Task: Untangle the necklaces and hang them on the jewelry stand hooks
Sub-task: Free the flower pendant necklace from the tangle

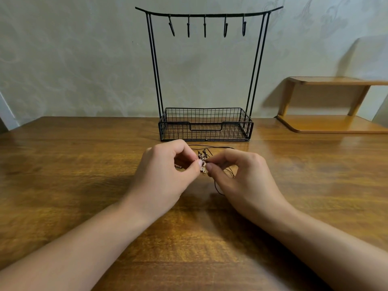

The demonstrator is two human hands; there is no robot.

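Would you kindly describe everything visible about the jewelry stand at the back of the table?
The jewelry stand is black metal wire, upright on the wooden table against the wall. Paired slanting rods rise to a curved top bar with five hooks, all bare. Its base is a rectangular mesh basket with a dipped front edge; nothing shows in it. Neither hand touches it; the tangled necklaces lie just in front.

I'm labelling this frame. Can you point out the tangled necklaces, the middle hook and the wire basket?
tangled necklaces (202,160): head view, knotted cluster between the fingertips.
middle hook (205,26): head view, on its shank.
wire basket (205,125): head view, front wall by the handle cutout.
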